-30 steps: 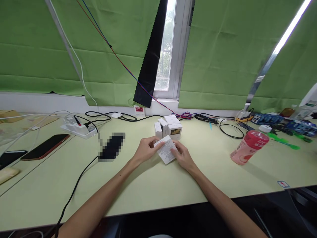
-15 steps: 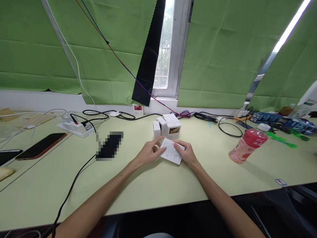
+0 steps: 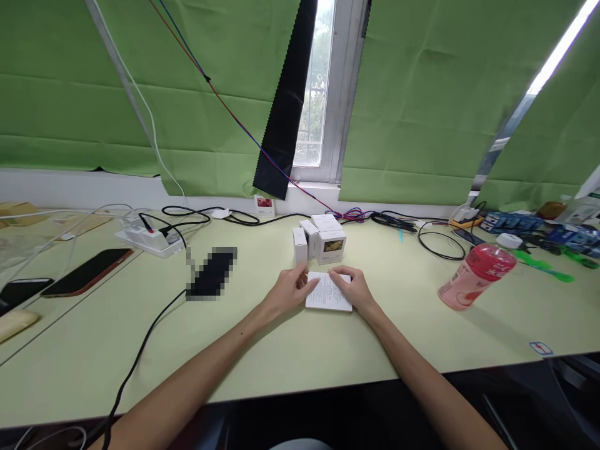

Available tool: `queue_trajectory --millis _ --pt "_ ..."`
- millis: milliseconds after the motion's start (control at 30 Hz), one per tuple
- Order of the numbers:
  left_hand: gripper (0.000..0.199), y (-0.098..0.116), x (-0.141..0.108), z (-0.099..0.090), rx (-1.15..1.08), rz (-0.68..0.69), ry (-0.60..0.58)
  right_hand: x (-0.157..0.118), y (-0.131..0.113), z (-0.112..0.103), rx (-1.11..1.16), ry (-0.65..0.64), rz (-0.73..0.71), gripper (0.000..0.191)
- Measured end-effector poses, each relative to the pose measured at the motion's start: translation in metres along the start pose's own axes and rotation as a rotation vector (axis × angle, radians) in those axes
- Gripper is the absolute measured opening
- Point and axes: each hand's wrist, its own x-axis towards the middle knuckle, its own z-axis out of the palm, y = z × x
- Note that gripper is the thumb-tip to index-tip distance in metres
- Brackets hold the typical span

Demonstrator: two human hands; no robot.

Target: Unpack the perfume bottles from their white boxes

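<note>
A pale yellow-green table [image 3: 262,369] spreads under everything, with a pink, white-capped bottle [image 3: 477,277] standing well to the right of the hands. The left hand [image 3: 287,290] is half curled, thumb over the upper left edge of a printed white box [image 3: 329,299]; whether its fingers grip underneath I cannot tell. The right hand [image 3: 354,289] is nearly closed, pinching the box's upper right part. The printed white box sits between both hands, print upward, just in front of clustered white boxes [image 3: 330,249]. The bottle's red wrap bears white Chinese characters, 水 among them; the held box's fine grey lines are too small to read
</note>
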Motion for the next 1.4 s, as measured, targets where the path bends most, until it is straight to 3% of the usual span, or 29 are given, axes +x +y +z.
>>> queue_trajectory --millis 267,433,533,700,900,1000,1200,1400 --pt "0.038 0.002 0.001 -0.005 -0.319 -0.148 -0.069 0.001 -0.002 0.0 0.07 -0.013 0.087 0.035" --pt "0.041 -0.007 0.004 -0.006 -0.598 -0.171 -0.088 0.001 -0.002 -0.001 0.155 -0.012 0.162 0.037" --pt "0.041 -0.013 0.008 -0.007 -0.638 -0.195 -0.062 0.002 -0.001 -0.002 0.199 0.011 0.203 0.04" --pt "0.029 -0.014 0.01 -0.012 -0.405 -0.122 -0.064 0.003 0.001 -0.002 0.204 0.059 0.198 0.046" --pt "0.016 -0.012 0.007 -0.015 0.118 0.174 0.027 0.003 0.001 -0.004 0.272 0.11 0.226 0.052" --pt "0.018 -0.009 0.004 -0.011 0.174 0.229 -0.01 0.003 0.002 -0.005 0.277 0.115 0.228 0.053" --pt "0.025 -0.006 0.006 -0.011 0.021 0.049 -0.073 0.003 0.002 -0.006 0.275 0.111 0.229 0.053" --pt "0.047 -0.005 0.005 -0.013 -0.192 -0.18 -0.237 0.002 0.0 -0.006 0.243 0.121 0.218 0.055"
